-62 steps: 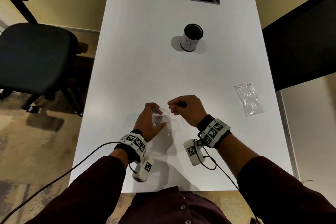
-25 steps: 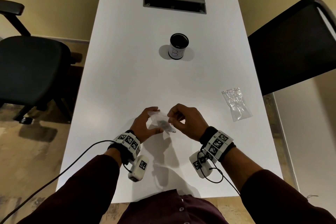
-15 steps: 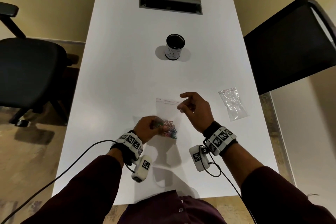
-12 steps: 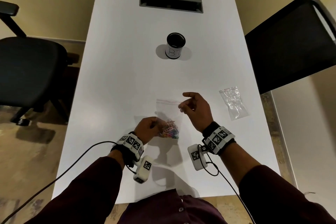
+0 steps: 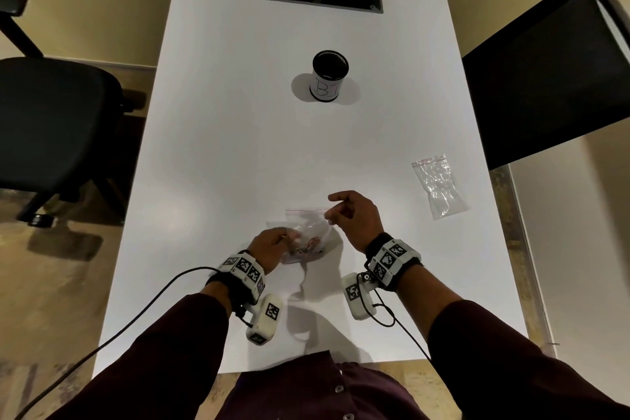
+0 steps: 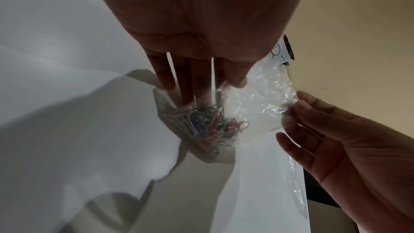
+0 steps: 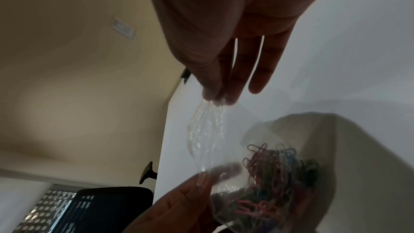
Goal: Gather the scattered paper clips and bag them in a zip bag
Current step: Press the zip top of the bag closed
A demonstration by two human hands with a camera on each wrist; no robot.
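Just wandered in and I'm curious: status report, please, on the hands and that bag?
Left hand grips zip bag low, right hand pinches its top corner. Paper clips bunched at bottom. Spare bag lies apart; nothing obstructing.

Right hand (image 7: 224,45) pinches zip bag (image 7: 215,130) top; paper clips (image 7: 273,171) bunched low inside.

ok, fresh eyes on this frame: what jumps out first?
The clear zip bag held up between both hands at the near middle of the white table, with a tangle of coloured paper clips bunched in its bottom corner. The left hand grips it low by the clips; the right hand pinches its top edge. Farther back stands a black cup marked "B1", and a second, empty-looking bag lies to the right.
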